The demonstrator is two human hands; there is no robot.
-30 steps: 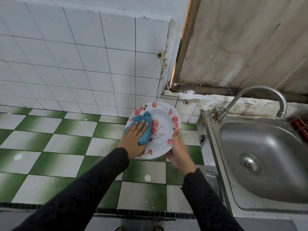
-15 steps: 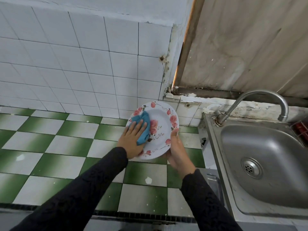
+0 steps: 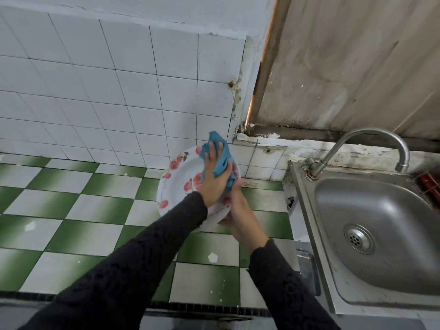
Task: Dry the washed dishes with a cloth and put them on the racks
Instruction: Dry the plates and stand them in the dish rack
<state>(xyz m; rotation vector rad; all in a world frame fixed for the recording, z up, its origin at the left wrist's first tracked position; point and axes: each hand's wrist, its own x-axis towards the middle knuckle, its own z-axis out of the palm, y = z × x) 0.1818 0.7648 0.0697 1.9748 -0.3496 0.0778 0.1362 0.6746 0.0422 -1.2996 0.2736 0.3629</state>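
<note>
Flowered plate [image 3: 183, 177] held tilted on edge above the green-and-white checkered surface [image 3: 95, 210], face toward the camera, just left of the steel sink [image 3: 381, 210] and near the white tiled wall [image 3: 119, 91]. Right hand [image 3: 242, 215] at the near right rim, fingers curled round behind the plate and thumb on its front edge, clamped on it. Left hand [image 3: 215, 184] laid across the right half of the plate's face, over a blue cloth [image 3: 220, 154]; fingers [image 3: 209, 160] long, slightly spread, pointing toward the far rim, with cloth caught between them and folded over the thumb side of the hand. Cloth bunched up past the far rim. Left part of the plate bare, red flowers round its border. Both forearms in black sleeves [image 3: 142, 270]. Curved tap [image 3: 371, 136] at the far side of the sink.
</note>
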